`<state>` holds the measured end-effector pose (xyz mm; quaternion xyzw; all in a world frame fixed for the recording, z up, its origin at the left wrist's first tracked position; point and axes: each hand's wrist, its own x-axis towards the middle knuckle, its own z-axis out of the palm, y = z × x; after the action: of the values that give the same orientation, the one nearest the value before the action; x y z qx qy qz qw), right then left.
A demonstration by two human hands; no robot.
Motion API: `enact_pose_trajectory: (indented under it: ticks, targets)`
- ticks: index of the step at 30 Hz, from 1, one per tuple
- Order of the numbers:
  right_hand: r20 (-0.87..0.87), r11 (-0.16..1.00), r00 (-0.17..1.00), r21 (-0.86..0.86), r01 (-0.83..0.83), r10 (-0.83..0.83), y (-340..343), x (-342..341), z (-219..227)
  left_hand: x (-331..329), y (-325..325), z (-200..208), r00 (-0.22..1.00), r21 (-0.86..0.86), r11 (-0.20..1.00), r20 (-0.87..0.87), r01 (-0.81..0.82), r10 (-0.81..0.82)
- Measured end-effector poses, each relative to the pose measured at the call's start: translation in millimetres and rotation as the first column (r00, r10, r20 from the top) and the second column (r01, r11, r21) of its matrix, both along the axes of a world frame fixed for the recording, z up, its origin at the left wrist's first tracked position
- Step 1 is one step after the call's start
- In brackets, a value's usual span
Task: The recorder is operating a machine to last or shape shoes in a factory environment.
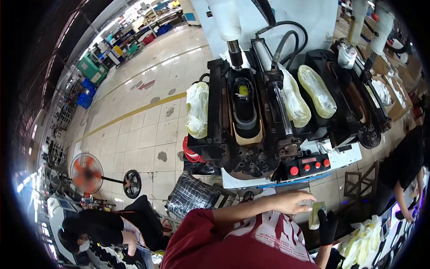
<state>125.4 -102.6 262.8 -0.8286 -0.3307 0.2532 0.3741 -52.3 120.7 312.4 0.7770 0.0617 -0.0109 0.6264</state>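
**Hands at the front of the sole press**

The left hand (293, 201) is bare. It extends across the body in front of the red sleeve (197, 233), palm down, fingers loosely spread and holding nothing. Its fingertips reach the top edge of a pale translucent sole piece (317, 214).

The right hand (328, 226) wears a black glove. It is closed around the lower right side of the sole piece and holds it upright just below the front edge of the press machine (268, 152).

The sole piece sits between the two hands, near the machine's control panel (309, 165), which carries a row of red buttons.

On the machine, a black shoe (245, 107) sits in the left mould bay, sole side toward the bed. A clear plastic-wrapped form (197, 110) lies at the left outer edge of the bay. Two further translucent soles (317, 92) rest between the left bay and the right bay. Black hoses (286, 40) run from the upper housing down to the cylinder between the bays.

A heap of yellowish plastic-wrapped pieces (363, 235) lies at the lower right, just beside the gloved hand. A floor fan (86, 172) stands on the tiled floor (143, 134) to the left. Another person (403, 166) in a black top stands at the right edge.
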Motion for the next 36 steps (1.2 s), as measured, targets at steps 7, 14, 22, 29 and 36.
enact_pose_trajectory:
  ticks: [7,14,22,29,36]
  targets:
    - [-0.037,0.847,0.847,-0.082,0.526,-0.53,-82,-102,-20,-3,-41,-72,0.861,0.082,0.86,0.031,0.504,-0.507]
    - [0.452,0.521,0.554,-0.208,0.828,-0.699,-139,-182,-22,3,-50,-107,0.741,-0.279,0.799,-0.302,0.533,-0.6]
    - [0.785,0.304,0.397,-0.276,0.912,-0.477,-241,-221,-219,2,-40,-85,0.925,-0.225,0.919,-0.129,0.325,-0.359]
    - [0.561,0.421,0.382,-0.065,0.905,-0.734,-179,-173,-206,-96,73,11,0.94,0.078,0.948,0.182,-0.308,0.29]
    - [0.358,0.855,0.933,0.468,-0.224,0.049,170,-137,1,-143,83,1,0.407,-0.41,0.503,0.302,-0.761,0.862]
